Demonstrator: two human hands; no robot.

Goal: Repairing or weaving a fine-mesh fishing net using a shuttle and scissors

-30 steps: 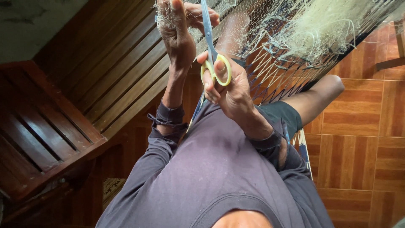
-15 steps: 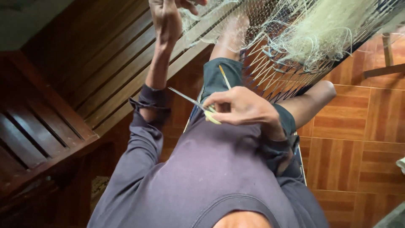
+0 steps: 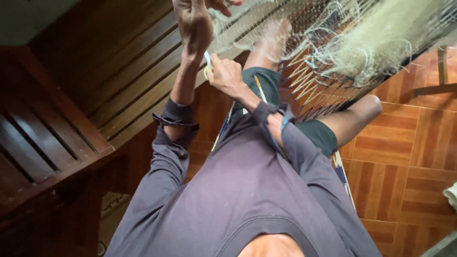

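Gripping fishing net [image 3: 295, 28] with my left hand [image 3: 193, 24]; right hand [image 3: 223, 74] below net, fist clamped round scissors [image 3: 207, 64]. Net looks light, limp, snag-prone; best pinched by strands.

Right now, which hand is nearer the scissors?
Right. The right hand grips the scissors, only their blue and yellow handle showing. The left hand is raised above them, pinching the net.

Our left hand [image 3: 193, 24] grips the net [image 3: 333, 33] up front; our right hand [image 3: 223, 74], holding scissors [image 3: 207, 64], sits just behind it.
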